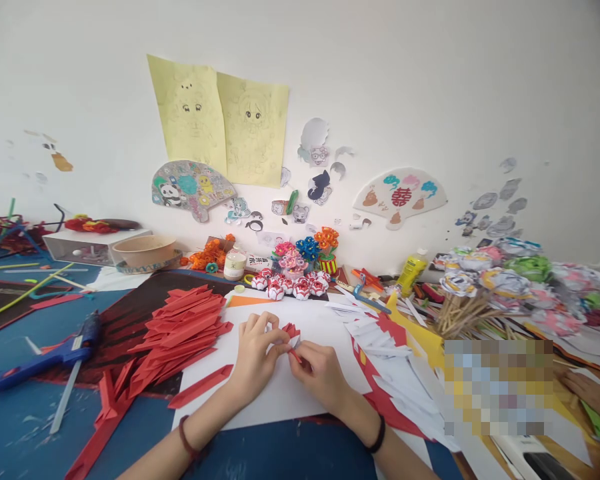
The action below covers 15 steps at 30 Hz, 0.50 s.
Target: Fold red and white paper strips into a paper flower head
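1. Head view, centre of the frame: a small, red-and-white folded paper piece (294,337) was held over a large white paper sheet (275,401).
2. The left hand (261,343) pinched it between thumb and fingertips; the right hand (321,369) gripped its lower end, fingers curled.
3. Judging by the layout, a cluster of round red-and-white paper blossoms (300,289), upper middle, was already done.
4. Seemingly left to use: a thick heap of pointed red paper strips (185,337) left of centre, and folded white paper strips (387,353) right of centre.
5. The piece looked part-made, with pointed red tips upward and a pale facet below; fingers covered much of it, so its full shape was unclear.
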### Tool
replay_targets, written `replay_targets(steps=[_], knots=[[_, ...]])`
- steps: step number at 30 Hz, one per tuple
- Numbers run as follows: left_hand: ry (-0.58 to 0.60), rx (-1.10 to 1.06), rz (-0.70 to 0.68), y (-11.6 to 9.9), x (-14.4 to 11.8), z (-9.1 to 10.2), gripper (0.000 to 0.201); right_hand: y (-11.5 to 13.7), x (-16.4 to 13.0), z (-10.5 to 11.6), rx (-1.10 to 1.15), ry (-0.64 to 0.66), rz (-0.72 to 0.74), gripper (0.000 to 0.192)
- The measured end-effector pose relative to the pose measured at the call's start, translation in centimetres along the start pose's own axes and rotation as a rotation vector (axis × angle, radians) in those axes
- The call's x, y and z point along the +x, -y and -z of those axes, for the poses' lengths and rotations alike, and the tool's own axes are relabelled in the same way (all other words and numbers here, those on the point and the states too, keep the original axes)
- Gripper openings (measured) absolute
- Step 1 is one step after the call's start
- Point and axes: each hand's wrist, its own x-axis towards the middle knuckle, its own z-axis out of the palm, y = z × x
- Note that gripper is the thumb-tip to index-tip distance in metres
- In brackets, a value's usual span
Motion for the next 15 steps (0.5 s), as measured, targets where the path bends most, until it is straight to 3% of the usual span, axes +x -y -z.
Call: replay_targets(steps=[8,15], knots=[[0.032,0.124,-0.064,-0.74,-0.28,-0.15,0.011,-0.27,-0.02,-0.33,-0.183,-0.034,0.069,0.032],[0.063,0.018,0.016,-0.18,0.27,0.46,0.008,-0.53,0.17,0.33,-0.197,-0.036,0.044,0.03]])
